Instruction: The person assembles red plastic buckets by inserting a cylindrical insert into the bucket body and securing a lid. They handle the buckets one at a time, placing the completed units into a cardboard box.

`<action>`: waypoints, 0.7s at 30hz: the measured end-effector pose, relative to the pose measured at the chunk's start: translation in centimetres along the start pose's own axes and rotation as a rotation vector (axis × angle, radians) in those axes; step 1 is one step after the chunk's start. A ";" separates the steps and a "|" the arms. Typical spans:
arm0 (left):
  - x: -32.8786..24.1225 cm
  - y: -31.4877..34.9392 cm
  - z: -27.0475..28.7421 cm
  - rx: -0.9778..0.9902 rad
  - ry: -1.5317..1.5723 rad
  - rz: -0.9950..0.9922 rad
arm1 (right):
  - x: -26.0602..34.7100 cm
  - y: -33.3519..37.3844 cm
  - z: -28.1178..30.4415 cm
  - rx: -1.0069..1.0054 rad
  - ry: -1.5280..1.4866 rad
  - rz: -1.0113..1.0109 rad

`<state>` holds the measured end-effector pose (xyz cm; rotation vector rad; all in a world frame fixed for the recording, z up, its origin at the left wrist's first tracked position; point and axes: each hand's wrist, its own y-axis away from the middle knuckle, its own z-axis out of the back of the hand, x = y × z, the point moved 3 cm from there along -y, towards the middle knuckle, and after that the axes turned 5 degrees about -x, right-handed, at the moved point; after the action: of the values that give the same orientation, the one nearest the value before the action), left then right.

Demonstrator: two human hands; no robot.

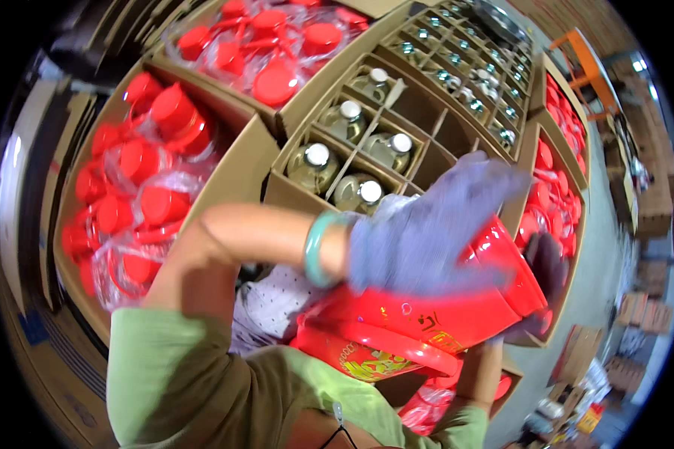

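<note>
A red plastic jug (397, 318) with a curved handle and gold and green print lies tilted across my front, its wide end toward the right. My left hand (434, 236), in a grey-purple glove and smeared by motion, is over the jug's upper side with thumb and fingers spread apart. On the far side of the wide end, my right hand (548, 273) in a dark purple glove grips the jug; most of its fingers are hidden behind it. Just beyond my left hand stand clear glass bottles (313, 166) with white caps in a divided carton (277, 185).
Open cartons of red jugs or lids in clear plastic stand at the left (236, 168), at the back and along the right. Farther back, another divided carton holds glass pieces with shiny tips (457, 60). An orange frame (588, 67) and stacked boxes (644, 310) are at the right.
</note>
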<state>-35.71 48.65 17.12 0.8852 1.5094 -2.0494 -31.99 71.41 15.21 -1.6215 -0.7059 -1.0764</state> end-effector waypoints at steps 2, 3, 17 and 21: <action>-4.8 -0.9 1.8 0.111 0.405 -0.355 | -2.8 -0.3 1.0 0.074 -0.100 -0.129; -5.4 -0.9 2.2 0.162 0.490 -0.415 | -3.9 -0.4 1.3 0.098 -0.131 -0.168; 7.6 -11.2 0.5 -0.094 0.894 0.357 | -4.8 -5.8 1.5 -0.058 -0.054 0.044; 23.8 -9.6 -0.8 0.585 -0.797 0.357 | -17.0 -8.3 5.2 -0.231 -0.533 -0.543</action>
<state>-58.59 52.80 6.29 0.3724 0.3143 -2.1852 -44.78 79.94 3.02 -2.0033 -1.4836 -1.1323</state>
